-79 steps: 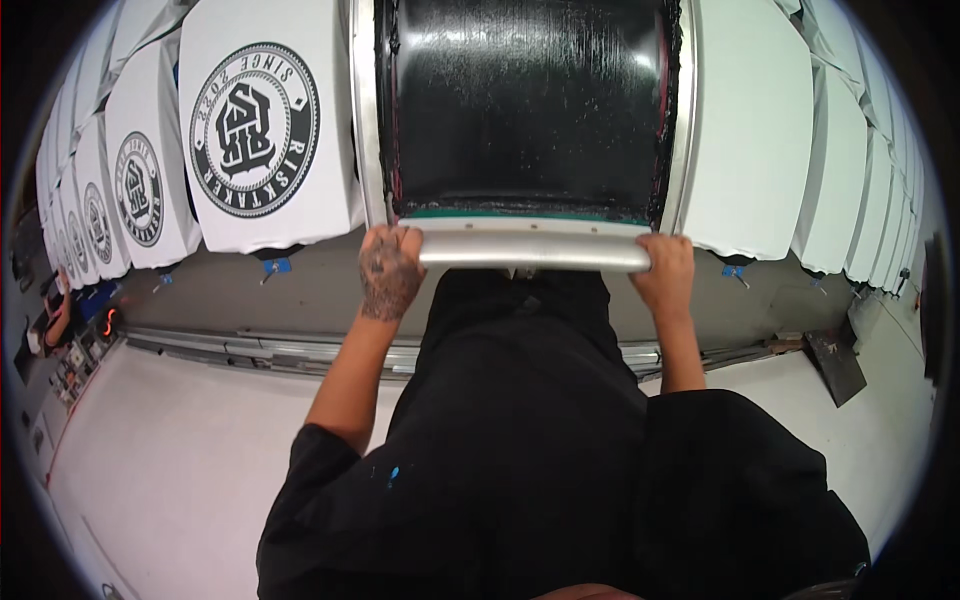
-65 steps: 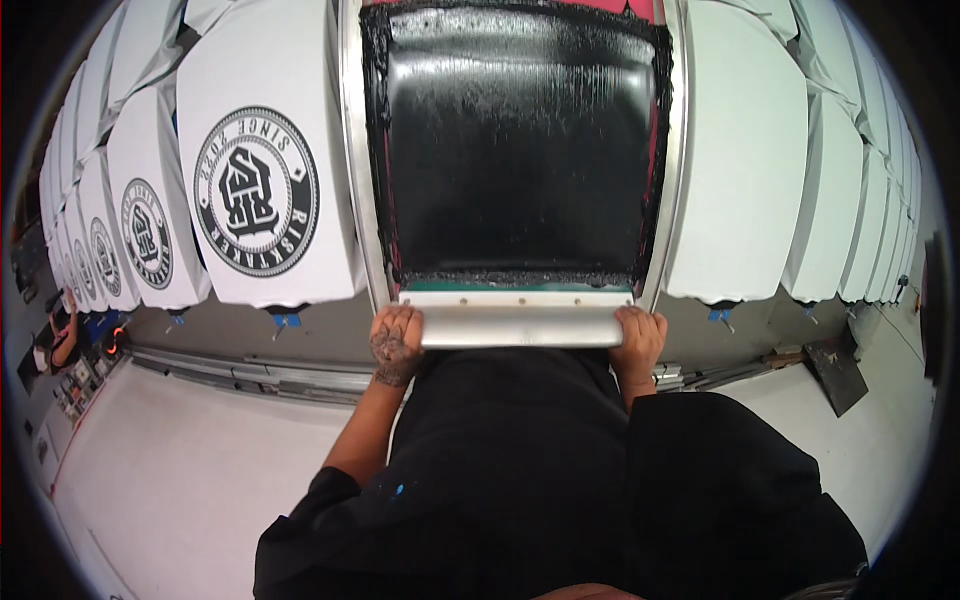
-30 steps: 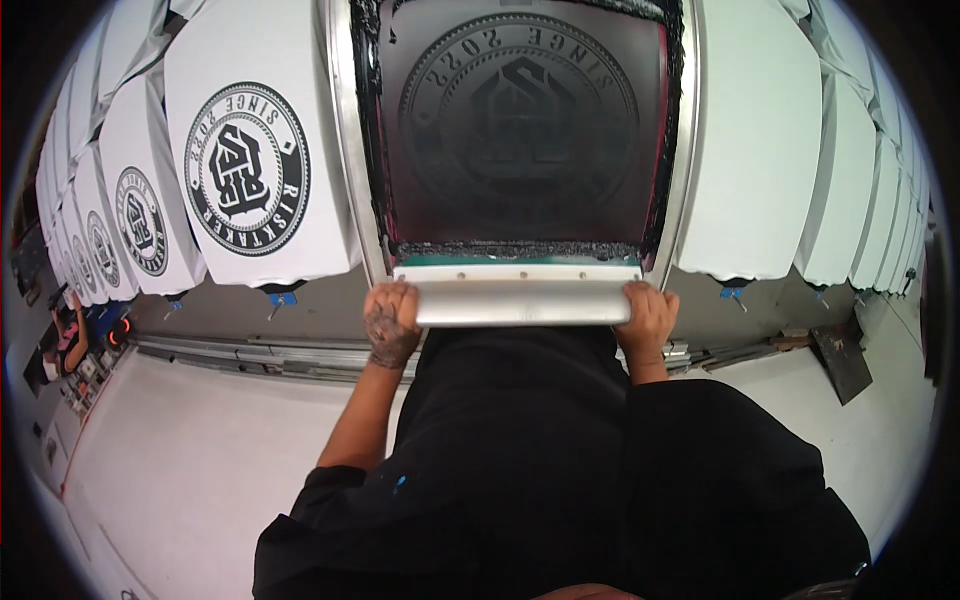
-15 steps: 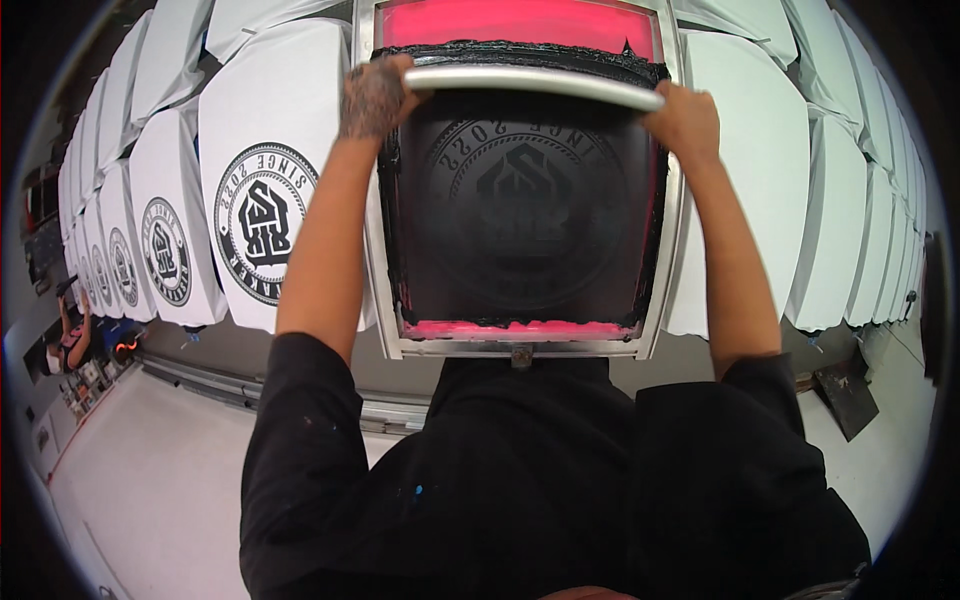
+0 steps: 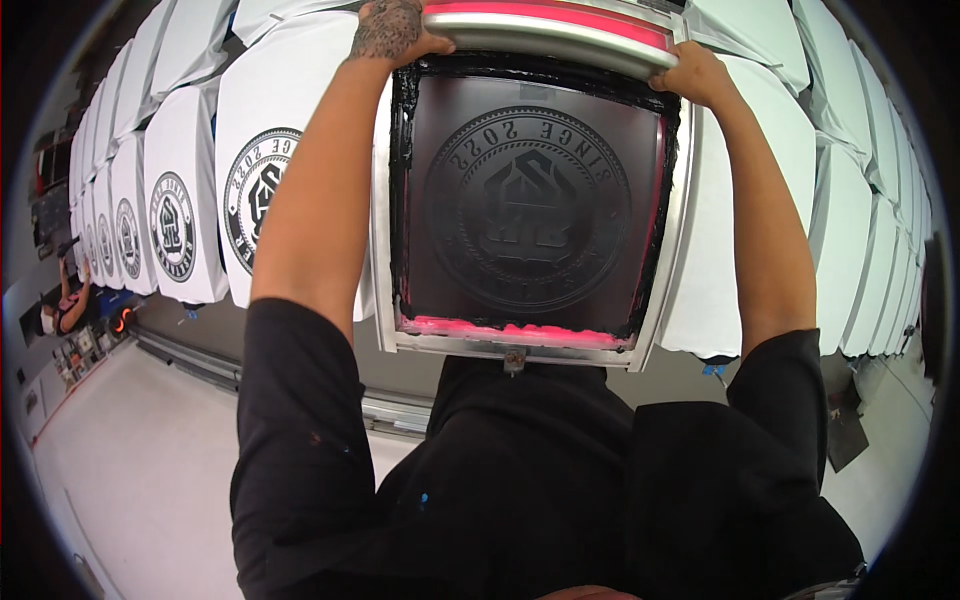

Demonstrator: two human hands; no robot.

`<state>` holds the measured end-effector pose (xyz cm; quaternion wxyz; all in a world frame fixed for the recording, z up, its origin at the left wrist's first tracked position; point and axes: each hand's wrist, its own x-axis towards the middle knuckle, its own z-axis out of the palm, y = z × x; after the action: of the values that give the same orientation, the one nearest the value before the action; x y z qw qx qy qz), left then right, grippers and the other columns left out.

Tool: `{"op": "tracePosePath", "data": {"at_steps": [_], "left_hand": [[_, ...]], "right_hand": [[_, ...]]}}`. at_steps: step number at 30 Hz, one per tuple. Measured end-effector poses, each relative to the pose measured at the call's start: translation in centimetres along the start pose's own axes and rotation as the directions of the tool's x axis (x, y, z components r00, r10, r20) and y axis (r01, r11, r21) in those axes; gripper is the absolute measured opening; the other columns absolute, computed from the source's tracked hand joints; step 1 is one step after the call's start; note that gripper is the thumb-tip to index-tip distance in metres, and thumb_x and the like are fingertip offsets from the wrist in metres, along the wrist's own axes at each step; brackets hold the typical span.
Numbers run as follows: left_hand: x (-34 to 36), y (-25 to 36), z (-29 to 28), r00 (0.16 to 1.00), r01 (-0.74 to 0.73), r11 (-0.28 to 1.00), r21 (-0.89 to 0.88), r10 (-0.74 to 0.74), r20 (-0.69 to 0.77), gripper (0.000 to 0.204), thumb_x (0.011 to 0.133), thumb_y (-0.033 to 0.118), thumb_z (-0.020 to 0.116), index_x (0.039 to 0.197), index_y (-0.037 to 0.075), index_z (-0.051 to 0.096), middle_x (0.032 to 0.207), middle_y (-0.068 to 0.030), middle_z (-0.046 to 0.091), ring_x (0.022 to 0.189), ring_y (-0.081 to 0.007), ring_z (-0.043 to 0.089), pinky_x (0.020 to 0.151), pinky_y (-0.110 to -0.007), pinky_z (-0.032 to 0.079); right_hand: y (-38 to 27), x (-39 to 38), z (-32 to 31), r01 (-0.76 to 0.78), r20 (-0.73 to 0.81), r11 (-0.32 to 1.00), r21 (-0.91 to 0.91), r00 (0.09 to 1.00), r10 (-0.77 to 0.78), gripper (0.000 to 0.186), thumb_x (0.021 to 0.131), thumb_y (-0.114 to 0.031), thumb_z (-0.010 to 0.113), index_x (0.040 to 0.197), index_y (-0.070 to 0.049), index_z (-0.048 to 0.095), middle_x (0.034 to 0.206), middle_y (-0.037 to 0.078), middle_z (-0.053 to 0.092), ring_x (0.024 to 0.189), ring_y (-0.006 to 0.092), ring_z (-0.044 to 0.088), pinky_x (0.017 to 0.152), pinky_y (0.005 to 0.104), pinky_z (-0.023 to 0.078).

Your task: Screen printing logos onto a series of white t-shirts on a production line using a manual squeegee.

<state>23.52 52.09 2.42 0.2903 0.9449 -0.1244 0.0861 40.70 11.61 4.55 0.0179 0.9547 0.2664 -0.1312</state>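
My left hand [image 5: 392, 30] and my right hand [image 5: 697, 74] are closed round the two ends of a long squeegee with a silver handle [image 5: 550, 38]. It lies across the far part of a screen printing frame [image 5: 580, 356] with metal sides. A ridge of black ink [image 5: 530, 68] runs just on the near side of the squeegee; its blade is hidden. On the dark mesh [image 5: 440, 290] a round emblem shows, upside down from here. Pink emulsion borders the mesh at the near and far ends. My left hand's tattooed back faces up.
White shirts on boards stand in rows on both sides. Those at left, such as one shirt [image 5: 175, 130], bear black round prints; the nearest right shirt [image 5: 715, 270] shows no print. Another person [image 5: 68, 312] is at the far left. A metal rail [image 5: 390, 412] runs below.
Both hands have pushed the squeegee away from me, toward the far end of the frame. More of the mesh and its round emblem is uncovered. The view has shifted slightly.
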Motion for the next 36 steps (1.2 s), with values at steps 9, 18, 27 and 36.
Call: {"op": "tracePosePath", "data": {"at_steps": [9,18,27,36], "left_hand": [[-25.4,23.2,9.7,0.721,0.586,0.705,-0.399,-0.228,0.655,0.036,0.096,0.037,0.059,0.089,0.004,0.073,0.092,-0.013,0.073,0.086,-0.0298,0.072,0.079,-0.041,0.056],[-37.2,34.5,18.6,0.451,0.89,0.327,-0.317,-0.53,0.718,0.046,0.095,0.047,0.066,0.1,0.001,0.066,0.079,-0.0119,0.068,0.074,-0.022,0.064,0.067,-0.039,0.051],[-35.2,32.2,20.7,0.656,0.75,0.533,-0.393,-0.522,0.544,0.039,0.093,0.041,0.07,0.088,0.002,0.066,0.069,-0.0115,0.062,0.063,-0.0199,0.06,0.061,-0.038,0.048],[-34.0,31.4,20.8,0.587,0.805,0.462,-0.373,-0.526,0.615,0.041,0.094,0.04,0.071,0.085,0.001,0.064,0.067,-0.0075,0.059,0.064,-0.0144,0.054,0.061,-0.035,0.045]], "right_hand": [[-5.6,0.2,0.1,0.421,-0.12,0.894,0.152,0.906,-0.406,0.052,0.084,-0.04,0.077,0.119,-0.001,0.068,0.112,0.022,0.07,0.106,0.039,0.066,0.094,0.0439,0.05],[-7.2,-1.9,2.5,0.518,-0.106,0.853,0.059,0.853,-0.511,0.032,0.082,-0.027,0.074,0.106,-0.005,0.072,0.101,0.022,0.071,0.1,0.0416,0.066,0.089,0.0473,0.052],[-12.0,-22.1,7.0,0.478,-0.017,0.841,0.253,0.871,-0.49,0.027,0.07,-0.007,0.067,0.097,-0.009,0.07,0.086,0.018,0.071,0.086,0.0382,0.068,0.088,0.0492,0.047],[-14.7,-35.9,9.8,0.429,-0.059,0.874,0.23,0.902,-0.427,0.036,0.066,-0.006,0.071,0.102,-0.009,0.068,0.096,0.008,0.071,0.09,0.0252,0.066,0.092,0.0415,0.041]]}}
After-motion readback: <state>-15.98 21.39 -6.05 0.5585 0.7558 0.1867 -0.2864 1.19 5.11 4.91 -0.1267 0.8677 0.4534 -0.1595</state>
